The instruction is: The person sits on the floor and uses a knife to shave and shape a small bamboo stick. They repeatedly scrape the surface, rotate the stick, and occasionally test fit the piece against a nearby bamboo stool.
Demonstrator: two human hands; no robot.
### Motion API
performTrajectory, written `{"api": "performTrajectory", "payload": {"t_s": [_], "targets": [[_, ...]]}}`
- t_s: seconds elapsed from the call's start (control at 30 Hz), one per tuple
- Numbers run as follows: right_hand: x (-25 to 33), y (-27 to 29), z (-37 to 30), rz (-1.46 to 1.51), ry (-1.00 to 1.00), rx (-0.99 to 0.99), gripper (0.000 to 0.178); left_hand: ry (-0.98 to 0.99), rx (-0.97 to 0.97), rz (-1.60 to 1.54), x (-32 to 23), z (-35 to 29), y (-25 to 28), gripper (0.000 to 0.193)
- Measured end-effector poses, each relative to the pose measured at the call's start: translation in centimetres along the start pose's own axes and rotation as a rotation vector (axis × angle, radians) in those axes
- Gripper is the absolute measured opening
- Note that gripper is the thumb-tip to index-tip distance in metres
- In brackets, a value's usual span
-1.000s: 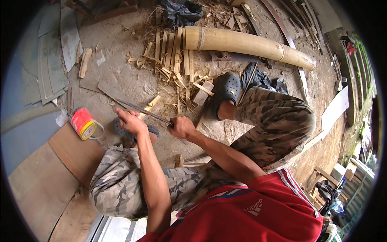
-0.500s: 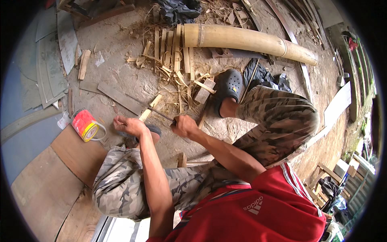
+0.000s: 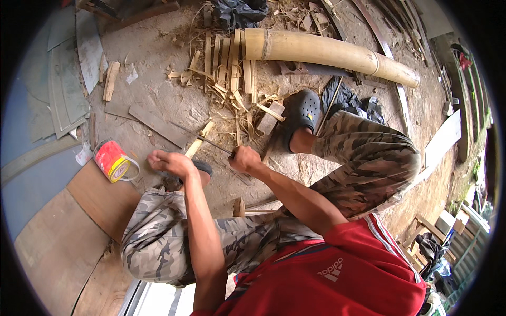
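On my feed the right hand [image 3: 245, 159] wraps the near end of a thin dark tool [image 3: 216, 145], which slants up-left over the floor [image 3: 153, 68], crossing my view of a pale strip [image 3: 194, 148]. The left hand [image 3: 173, 163] curls apart from it; I cannot tell whether it pinches anything.

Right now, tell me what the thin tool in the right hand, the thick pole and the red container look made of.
Thin tool: probably metal, dark and dull, judging by its slim, straight length.
Thick pole: bamboo, pale and smooth, shown by its joint rings.
Red container: perhaps plastic, smooth, from its bright, even colouring; painted tin is possible.
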State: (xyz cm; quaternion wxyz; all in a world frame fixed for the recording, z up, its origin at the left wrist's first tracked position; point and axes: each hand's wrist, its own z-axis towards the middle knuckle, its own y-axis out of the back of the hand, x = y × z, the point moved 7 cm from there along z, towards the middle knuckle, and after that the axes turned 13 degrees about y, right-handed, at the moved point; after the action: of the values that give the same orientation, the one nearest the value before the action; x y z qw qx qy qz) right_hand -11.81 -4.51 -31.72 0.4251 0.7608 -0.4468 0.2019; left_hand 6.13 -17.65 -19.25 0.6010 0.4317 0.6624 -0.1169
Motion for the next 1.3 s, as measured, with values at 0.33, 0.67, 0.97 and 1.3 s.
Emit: {"api": "performTrajectory", "payload": {"t_s": [0.33, 0.67, 0.97, 1.3], "targets": [[0.3, 0.1, 0.3, -0.008, 0.037, -0.083, 0.033, -0.039, -0.041, -0.015, -0.1, 1.0, 0.4, 0.062], [0.7, -0.2, 0.3, -0.037, 0.031, 0.008, 0.035, 0.023, -0.002, -0.043, 0.7, 2.2, 0.3, 0.06], [-0.6, -0.7, 0.4, -0.006, 0.032, -0.095, 0.032, -0.021, 0.03, -0.024, -0.5, 1.5, -0.8, 0.062], [0.9, -0.1, -0.9, 0.071, -0.069, 0.117, 0.033, -0.013, -0.004, 0.031, -0.2, 1.7, 0.3, 0.066]]}}
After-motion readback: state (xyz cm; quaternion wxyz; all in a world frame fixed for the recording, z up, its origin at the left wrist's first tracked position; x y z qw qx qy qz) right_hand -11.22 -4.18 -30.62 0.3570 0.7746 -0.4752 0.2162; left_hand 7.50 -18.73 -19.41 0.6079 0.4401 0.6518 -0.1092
